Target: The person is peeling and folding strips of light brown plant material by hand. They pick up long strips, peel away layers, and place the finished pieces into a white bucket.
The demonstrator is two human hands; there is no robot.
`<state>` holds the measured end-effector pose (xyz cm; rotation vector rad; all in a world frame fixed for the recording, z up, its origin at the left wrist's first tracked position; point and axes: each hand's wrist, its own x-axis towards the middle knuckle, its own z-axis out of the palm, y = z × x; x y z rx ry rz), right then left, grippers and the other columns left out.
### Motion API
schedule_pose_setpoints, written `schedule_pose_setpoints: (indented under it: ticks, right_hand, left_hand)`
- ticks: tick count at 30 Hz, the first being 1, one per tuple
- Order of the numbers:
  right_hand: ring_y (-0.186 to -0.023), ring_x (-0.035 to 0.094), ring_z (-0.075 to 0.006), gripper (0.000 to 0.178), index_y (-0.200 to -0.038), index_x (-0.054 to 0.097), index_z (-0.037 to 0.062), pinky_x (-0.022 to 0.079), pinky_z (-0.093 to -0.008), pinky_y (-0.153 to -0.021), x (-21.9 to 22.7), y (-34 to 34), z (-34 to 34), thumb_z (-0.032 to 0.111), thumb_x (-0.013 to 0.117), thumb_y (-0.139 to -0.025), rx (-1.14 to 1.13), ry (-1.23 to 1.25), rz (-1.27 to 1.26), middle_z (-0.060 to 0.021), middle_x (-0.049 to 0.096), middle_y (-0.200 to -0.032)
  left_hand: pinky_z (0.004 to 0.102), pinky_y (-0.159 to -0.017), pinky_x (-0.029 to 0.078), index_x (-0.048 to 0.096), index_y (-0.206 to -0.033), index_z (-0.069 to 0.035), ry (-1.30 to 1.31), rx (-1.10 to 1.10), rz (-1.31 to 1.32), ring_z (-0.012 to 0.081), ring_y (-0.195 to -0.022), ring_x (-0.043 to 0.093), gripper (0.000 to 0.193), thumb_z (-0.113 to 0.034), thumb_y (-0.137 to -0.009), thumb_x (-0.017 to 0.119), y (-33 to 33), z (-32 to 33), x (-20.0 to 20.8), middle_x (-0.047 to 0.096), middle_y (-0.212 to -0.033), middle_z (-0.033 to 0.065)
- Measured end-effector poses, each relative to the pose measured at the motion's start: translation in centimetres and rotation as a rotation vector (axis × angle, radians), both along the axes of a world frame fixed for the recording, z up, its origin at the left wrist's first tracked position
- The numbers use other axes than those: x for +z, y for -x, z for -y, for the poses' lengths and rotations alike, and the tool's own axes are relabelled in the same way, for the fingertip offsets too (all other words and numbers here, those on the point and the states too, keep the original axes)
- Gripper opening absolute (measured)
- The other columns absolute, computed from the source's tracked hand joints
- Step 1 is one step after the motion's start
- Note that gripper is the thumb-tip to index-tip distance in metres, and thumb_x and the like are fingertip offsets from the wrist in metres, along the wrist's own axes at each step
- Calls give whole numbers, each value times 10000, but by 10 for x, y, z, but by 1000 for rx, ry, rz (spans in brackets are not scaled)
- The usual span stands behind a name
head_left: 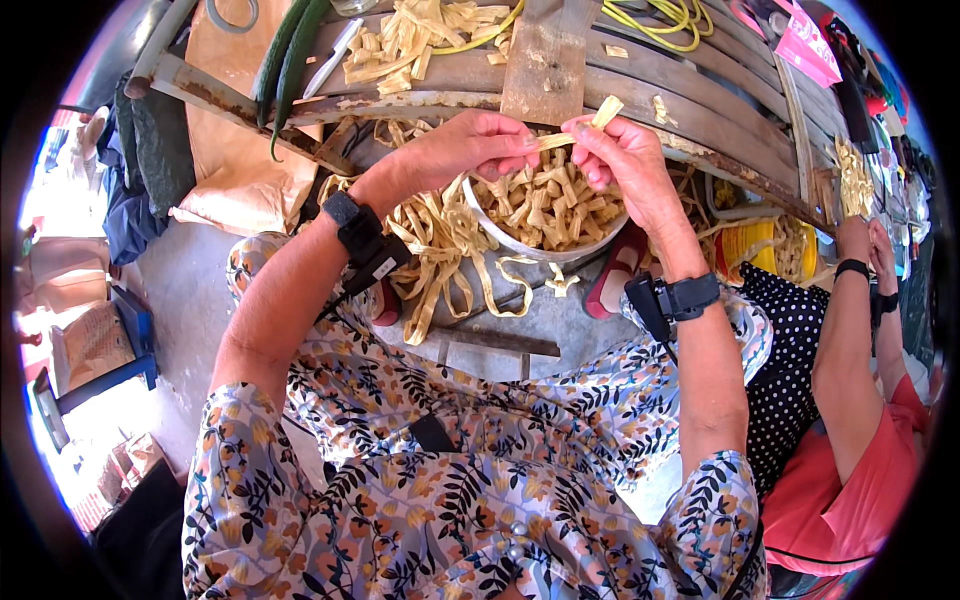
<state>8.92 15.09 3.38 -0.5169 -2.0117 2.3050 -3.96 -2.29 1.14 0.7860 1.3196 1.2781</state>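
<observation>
My left hand (482,143) and my right hand (628,160) meet above a white bowl (545,250). Between their fingertips stretches a short pale-yellow strip (556,141), like tofu skin, pinched by both. One end (606,110) sticks up past my right thumb. Short knotted pieces (560,205) of the same stuff heap the bowl. Left of it, long loose strips (430,245) hang down in a tangle. More cut pieces (430,35) lie on the slatted wooden bench top (650,90).
Two long green cucumbers (285,65) and a white-handled tool (333,57) lie at the bench's left. A brown paper sheet (240,150) hangs beside it. At right, a co-worker's hands (865,240) hold a bundle of yellow strips (855,175), near a yellow container (745,250).
</observation>
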Motion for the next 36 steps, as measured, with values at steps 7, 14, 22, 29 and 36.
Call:
schedule_pose_setpoints:
  ticks: [7,14,22,29,36]
  right_hand:
    - [-480,395,-31,163,-899,603,1,293,-167,-413,3,14,-6,148,572,-837,-61,101,-46,-4,522,-631]
    - [-456,369,-24,147,-919,591,6,265,-147,-396,18,21,-10,88,598,-798,-102,141,21,-18,522,-640]
    - [-497,409,-35,131,-882,592,-12,310,-164,-421,16,55,-25,79,616,-791,-176,133,-118,-28,537,-656]
    - [-511,429,-47,146,-893,565,-19,354,-173,-442,5,88,-38,89,607,-804,-318,123,-189,-38,545,-677]
    - [-497,437,-50,128,-872,573,-22,359,-177,-427,0,97,-39,82,606,-804,-374,136,-214,-46,556,-664]
  left_hand:
    - [169,-506,272,605,-779,-44,1,154,-249,29,-553,345,273,-287,-870,523,12,-7,22,409,-595,-74]
    - [173,-511,286,610,-790,-44,-39,183,-238,25,-562,359,256,-279,-863,536,18,-9,24,424,-602,-73]
    - [175,-478,324,629,-816,-22,-127,242,-415,38,-526,392,192,-190,-847,541,50,-27,34,493,-596,-46]
    - [191,-500,348,645,-805,-38,-59,482,-661,34,-558,439,187,-202,-831,559,68,-59,28,515,-607,-40]
    - [192,-502,360,645,-800,-46,-103,540,-707,31,-569,445,167,-193,-833,571,74,-67,20,521,-615,-49]
